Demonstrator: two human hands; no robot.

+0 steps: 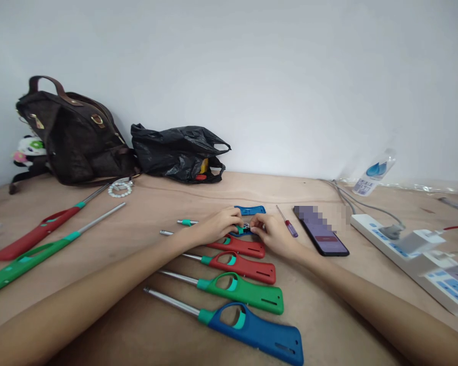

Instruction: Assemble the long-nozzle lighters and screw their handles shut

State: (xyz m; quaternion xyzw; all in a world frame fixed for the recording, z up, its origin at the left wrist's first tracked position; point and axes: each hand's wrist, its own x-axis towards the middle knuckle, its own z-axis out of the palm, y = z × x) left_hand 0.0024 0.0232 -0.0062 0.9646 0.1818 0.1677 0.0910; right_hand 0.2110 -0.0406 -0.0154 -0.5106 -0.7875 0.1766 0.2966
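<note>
Tabletop (351, 305) spans the lower frame, a dark bag (76, 137) standing upper left. Just below centre, an opened lighter (242, 230) lies grasped by the left hand (227, 220); the right hand (270, 232) bends its fingers at the right end, grip impossible to tell. Just above lies a blue casing piece (252, 210).

Four lighters line up across a tan table (324, 330): a blue lighter (263, 330) nearest, then a green lighter (250, 296), a red lighter (254, 269) and a second red one (248, 247), with a blue shell (252, 210) farther back. At left, a long red lighter (21, 241) and a long green lighter (11, 268) lie near a bracelet (119, 195), before a handbag (76, 137) and a plastic bag (171, 152). At right: a screwdriver (291, 229), a phone (322, 234), a power strip (399, 249) and a bottle (366, 185).
</note>
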